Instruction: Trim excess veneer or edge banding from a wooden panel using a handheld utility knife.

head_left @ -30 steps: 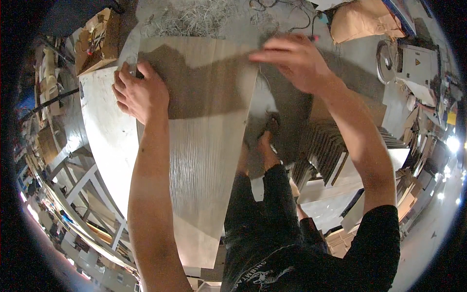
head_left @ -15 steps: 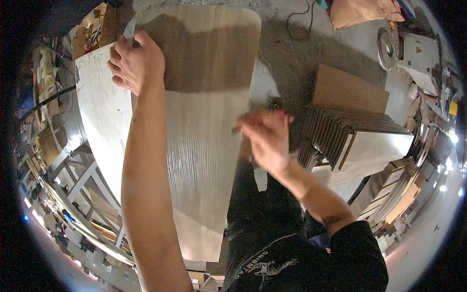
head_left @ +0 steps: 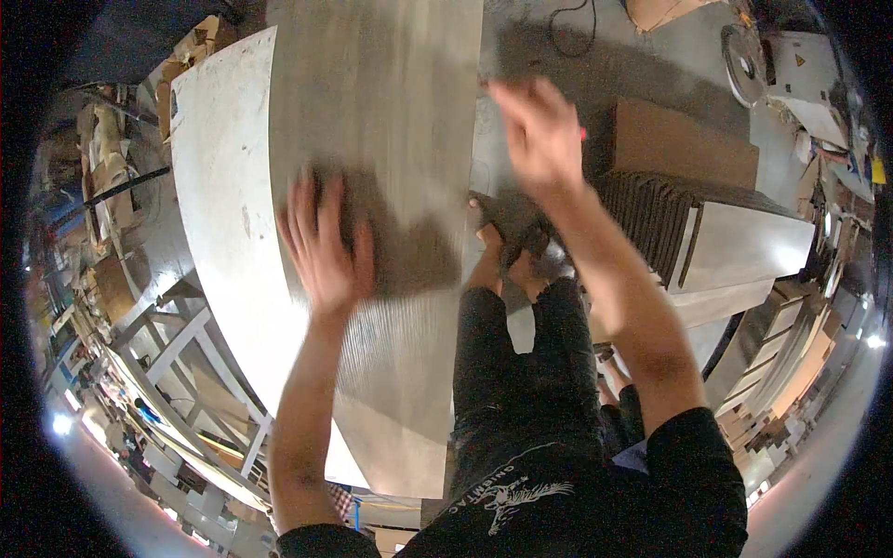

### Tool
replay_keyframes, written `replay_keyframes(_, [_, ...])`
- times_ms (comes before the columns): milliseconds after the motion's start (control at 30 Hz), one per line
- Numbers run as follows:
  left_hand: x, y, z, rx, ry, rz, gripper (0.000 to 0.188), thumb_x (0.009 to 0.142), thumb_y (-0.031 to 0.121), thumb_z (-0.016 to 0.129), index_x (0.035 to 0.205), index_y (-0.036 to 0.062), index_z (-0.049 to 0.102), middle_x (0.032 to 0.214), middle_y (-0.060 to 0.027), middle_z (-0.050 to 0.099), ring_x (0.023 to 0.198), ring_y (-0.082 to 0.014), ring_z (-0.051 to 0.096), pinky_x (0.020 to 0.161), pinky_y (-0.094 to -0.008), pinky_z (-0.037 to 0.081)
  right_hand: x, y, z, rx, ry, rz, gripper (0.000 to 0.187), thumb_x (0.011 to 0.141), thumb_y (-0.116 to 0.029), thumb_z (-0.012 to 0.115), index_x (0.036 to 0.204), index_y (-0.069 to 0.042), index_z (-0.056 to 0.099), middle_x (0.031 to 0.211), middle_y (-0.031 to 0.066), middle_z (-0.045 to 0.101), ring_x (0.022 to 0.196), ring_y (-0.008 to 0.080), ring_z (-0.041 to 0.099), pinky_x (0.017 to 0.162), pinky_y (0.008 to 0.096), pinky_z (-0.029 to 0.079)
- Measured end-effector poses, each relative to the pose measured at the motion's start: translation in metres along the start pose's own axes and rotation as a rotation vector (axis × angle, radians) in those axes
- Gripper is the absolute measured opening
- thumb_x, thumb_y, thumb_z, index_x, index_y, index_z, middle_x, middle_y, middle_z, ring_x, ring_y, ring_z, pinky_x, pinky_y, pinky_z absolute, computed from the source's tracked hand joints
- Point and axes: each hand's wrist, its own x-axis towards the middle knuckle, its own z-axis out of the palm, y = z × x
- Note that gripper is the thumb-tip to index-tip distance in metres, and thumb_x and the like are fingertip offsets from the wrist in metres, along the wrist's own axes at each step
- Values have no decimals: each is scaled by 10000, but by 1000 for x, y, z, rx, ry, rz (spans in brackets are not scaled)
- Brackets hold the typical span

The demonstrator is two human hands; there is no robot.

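A long wood-grain panel (head_left: 400,409) in grey-brown stretches away in front of me over a white surface (head_left: 228,186), which shows along its left side. My left hand (head_left: 326,251) is over the panel near its left edge, palm down with fingers stretched and apart. It holds nothing; whether it touches the panel I cannot tell. Just off the panel's right edge, my right hand (head_left: 539,135) is smeared by motion, its fingers curled. A bit of red shows beside it and a small dark tip at its fingers, but what it grips is too blurred to name.
A stack of dark-edged panels (head_left: 651,214) stands at the right, with a brown board (head_left: 684,144) behind it. Farther right is a white cabinet (head_left: 800,74) beside a round wheel-like part (head_left: 741,65). A pale frame (head_left: 181,344) stands at the lower left.
My left hand has left the panel's far left corner and come nearer, its fingers spreading. My right hand has moved farther away along the right edge. The view has shifted too.
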Motion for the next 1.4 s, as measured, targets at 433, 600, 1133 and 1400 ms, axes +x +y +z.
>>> replay_keyframes(433, [-452,-37,-39,-7,-99,91,654,953,410,481,1525,93,481,1618,-272,334,1489,-533,297,1191,-743,165,-148,-102,-11,34,-141,-57,444,804,-35,652,1199,-215,740,1077,48,699,1003,255,669,828,470,494])
replay_keyframes(600, [-458,-33,-46,65,-156,38,664,959,396,490,1554,105,437,1641,-252,305,1532,-477,242,1217,-696,132,-310,-205,-35,133,-248,-15,440,802,-84,702,1212,-242,732,917,47,596,901,274,616,833,503,450])
replay_keyframes(1133, [-460,-31,-37,45,32,-17,627,993,481,454,1568,230,446,1654,-139,342,1561,-372,238,1240,-669,63,-354,-227,-30,217,12,33,392,880,-45,636,1221,-215,727,1013,83,696,835,300,688,731,473,514])
replay_keyframes(1400, [-467,-28,-33,113,73,-128,644,967,531,534,1563,306,439,1656,-122,339,1560,-411,198,1221,-699,54,-534,-305,-39,184,-61,-109,416,774,-34,680,1146,-200,768,988,51,664,886,233,649,826,440,453])
